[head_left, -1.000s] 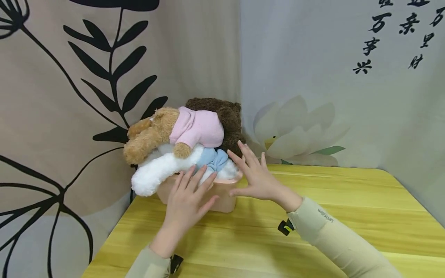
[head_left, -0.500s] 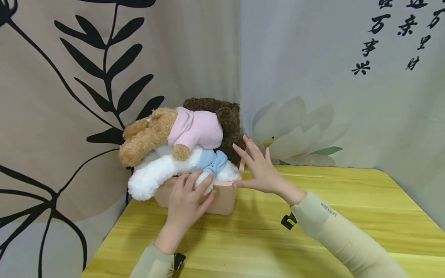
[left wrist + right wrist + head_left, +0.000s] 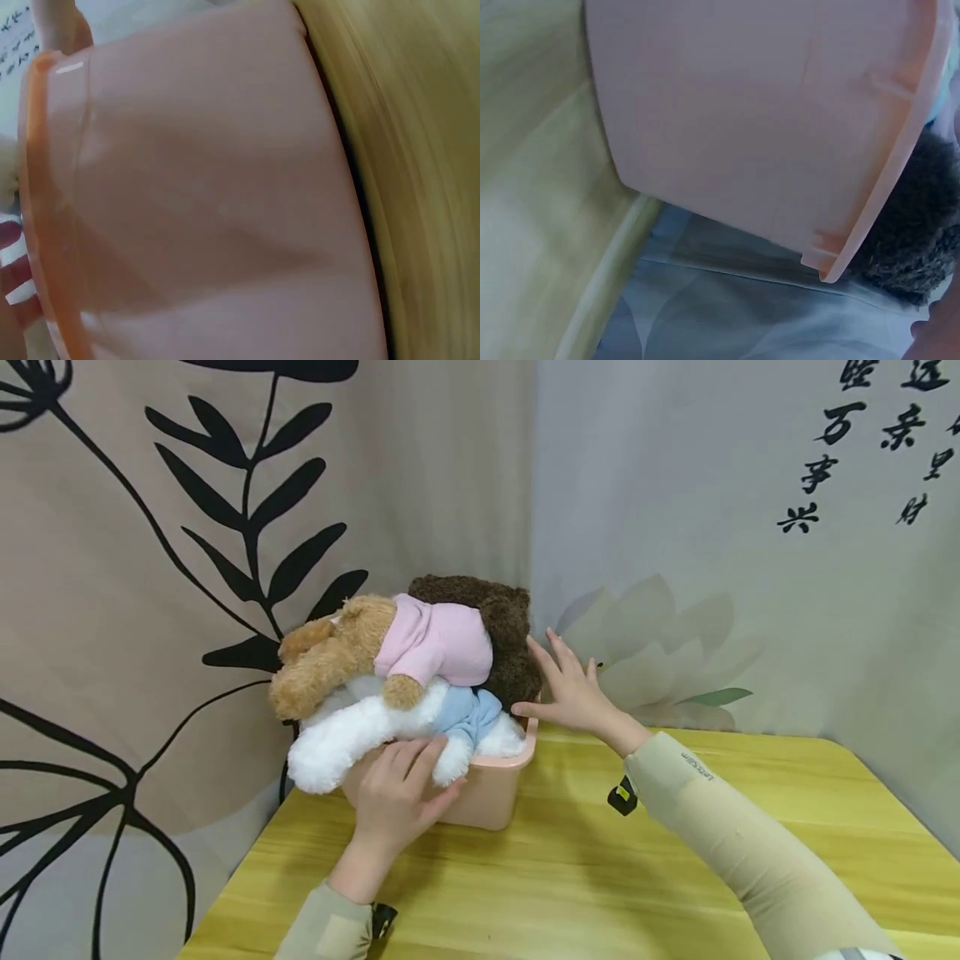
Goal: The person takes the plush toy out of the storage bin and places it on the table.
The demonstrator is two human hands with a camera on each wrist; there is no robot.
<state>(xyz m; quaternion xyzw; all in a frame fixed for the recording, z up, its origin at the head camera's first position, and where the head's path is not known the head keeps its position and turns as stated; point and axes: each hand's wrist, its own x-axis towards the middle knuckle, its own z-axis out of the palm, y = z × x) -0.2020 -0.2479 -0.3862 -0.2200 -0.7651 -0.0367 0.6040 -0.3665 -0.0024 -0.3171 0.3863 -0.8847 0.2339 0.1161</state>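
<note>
A pink plastic bin [image 3: 483,793] holds several plush toys that rise above its rim. On top lies a tan plush toy in a pink hoodie [image 3: 446,639]. Below it is a white plush toy in a blue top [image 3: 375,720], partly hanging over the bin's left side. Behind them is a dark brown plush toy [image 3: 510,631]. My left hand [image 3: 393,797] is at the bin's front rim, fingers bent loosely beside the white toy; its fingertips are partly hidden. My right hand [image 3: 576,693] has its fingers spread beside the brown toy, at the bin's right rim.
The bin stands on a wood-grain table [image 3: 675,860], near its back left corner. Patterned curtains [image 3: 435,468] hang close behind and to the left. The table's back edge shows in the right wrist view.
My left hand's fingers have bent at the bin's front rim. My right hand has moved up and back, alongside the brown plush toy. The toys keep their arrangement.
</note>
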